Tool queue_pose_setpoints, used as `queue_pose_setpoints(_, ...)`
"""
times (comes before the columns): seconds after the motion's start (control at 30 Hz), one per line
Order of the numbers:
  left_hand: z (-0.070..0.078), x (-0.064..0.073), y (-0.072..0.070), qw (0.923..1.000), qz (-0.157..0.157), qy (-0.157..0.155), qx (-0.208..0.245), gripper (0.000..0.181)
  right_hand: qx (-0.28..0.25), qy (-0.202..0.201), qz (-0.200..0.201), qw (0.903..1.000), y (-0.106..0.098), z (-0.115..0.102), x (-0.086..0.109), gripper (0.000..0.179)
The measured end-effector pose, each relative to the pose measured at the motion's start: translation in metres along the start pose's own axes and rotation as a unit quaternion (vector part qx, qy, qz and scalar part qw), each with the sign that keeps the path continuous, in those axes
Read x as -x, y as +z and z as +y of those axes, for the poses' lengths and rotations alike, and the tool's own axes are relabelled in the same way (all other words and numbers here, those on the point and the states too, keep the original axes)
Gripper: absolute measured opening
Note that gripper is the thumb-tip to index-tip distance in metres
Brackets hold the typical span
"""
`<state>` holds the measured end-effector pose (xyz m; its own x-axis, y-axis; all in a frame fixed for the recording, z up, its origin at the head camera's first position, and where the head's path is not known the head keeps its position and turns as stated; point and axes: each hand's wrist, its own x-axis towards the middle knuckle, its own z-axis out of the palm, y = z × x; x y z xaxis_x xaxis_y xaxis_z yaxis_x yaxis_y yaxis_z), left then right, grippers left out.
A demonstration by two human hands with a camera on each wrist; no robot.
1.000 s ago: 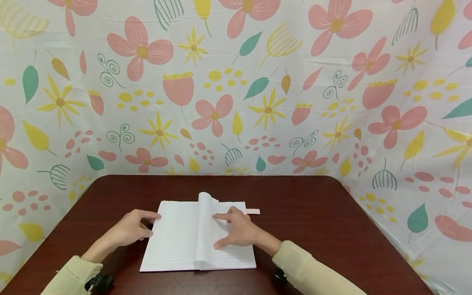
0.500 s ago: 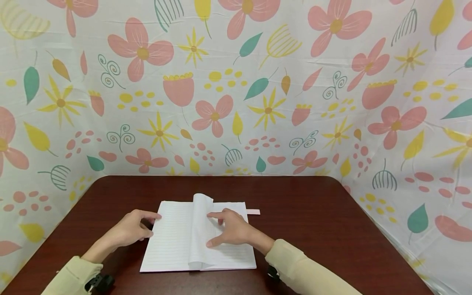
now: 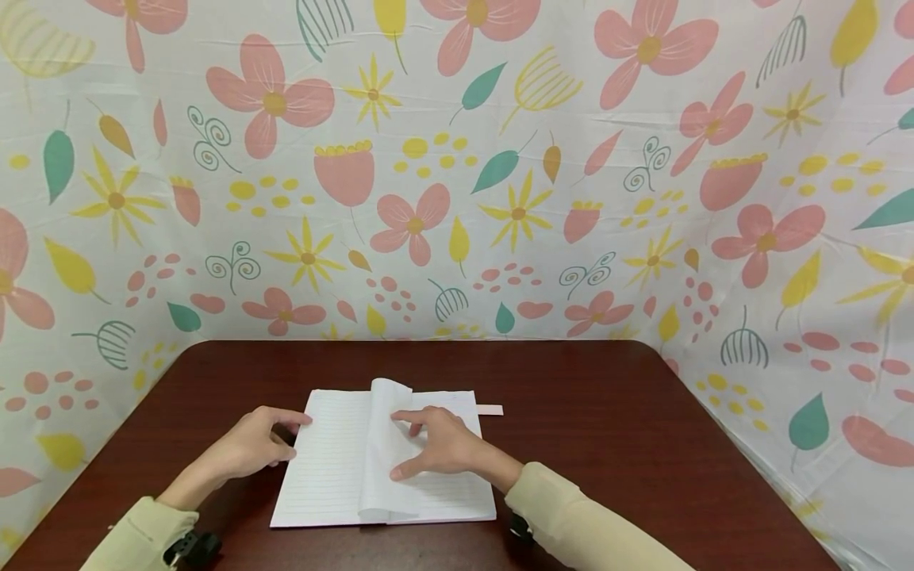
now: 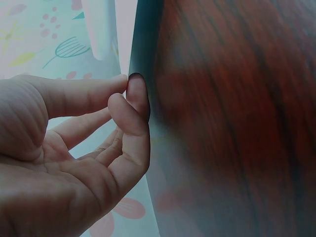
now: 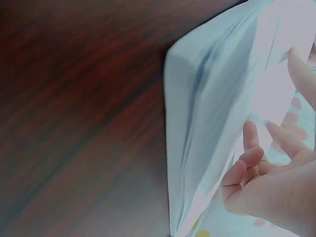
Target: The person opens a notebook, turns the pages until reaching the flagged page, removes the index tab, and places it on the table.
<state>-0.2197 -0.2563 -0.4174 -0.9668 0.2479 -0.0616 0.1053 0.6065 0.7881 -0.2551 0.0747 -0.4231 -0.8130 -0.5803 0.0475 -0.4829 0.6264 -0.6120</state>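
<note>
An open lined notebook point(image 3: 321, 468) lies on the table, with a loosely curled page point(image 3: 378, 464) bulging up along its middle. My left hand point(image 3: 250, 442) pinches the notebook's left edge; the left wrist view has the thumb and fingers meeting at that edge. Over the right half, my right hand point(image 3: 446, 446) touches the curled page with thumb and index finger spread apart. The right wrist view shows this hand's other fingers point(image 5: 236, 173) bent and the notebook's thick page block point(image 5: 180, 98) close by. Beneath the curled page, the paper is partly hidden.
A pale paper strip point(image 3: 489, 410) sticks out past the notebook's right edge. The dark reddish-brown table point(image 3: 607, 444) extends around the notebook. Behind it hangs a flower-patterned cloth point(image 3: 457, 159). Each wrist bears a black device point(image 3: 193, 547).
My right hand has slid leftward across the notebook, and the curled page has shifted left with it. The left hand stays in place at the left edge.
</note>
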Motion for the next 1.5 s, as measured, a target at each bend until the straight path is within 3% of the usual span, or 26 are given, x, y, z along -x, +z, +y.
queue_pose_setpoints(0.5, 0.002, 0.000, 0.000, 1.0000, -0.001, -0.003, 0.004, 0.046, 0.002, 0.009, -0.018, 0.9998, 0.003, -0.010, -0.003, 0.081)
queue_pose_setpoints(0.8, 0.001, -0.001, 0.000, 1.0000, -0.002, -0.004, 0.002, 0.046, -0.005, -0.014, -0.006, 0.9999, -0.006, 0.004, 0.007, 0.081)
queue_pose_setpoints(1.03, 0.000, -0.001, 0.000, 1.0000, 0.001, -0.007, 0.000, 0.046, 0.000, -0.010, -0.013, 0.9999, -0.015, 0.012, 0.016, 0.082)
queue_pose_setpoints(1.5, 0.000, -0.001, 0.000, 1.0000, 0.002, -0.007, 0.000, 0.046, 0.087, 0.031, 0.010, 0.9956, -0.010, 0.009, 0.017, 0.093)
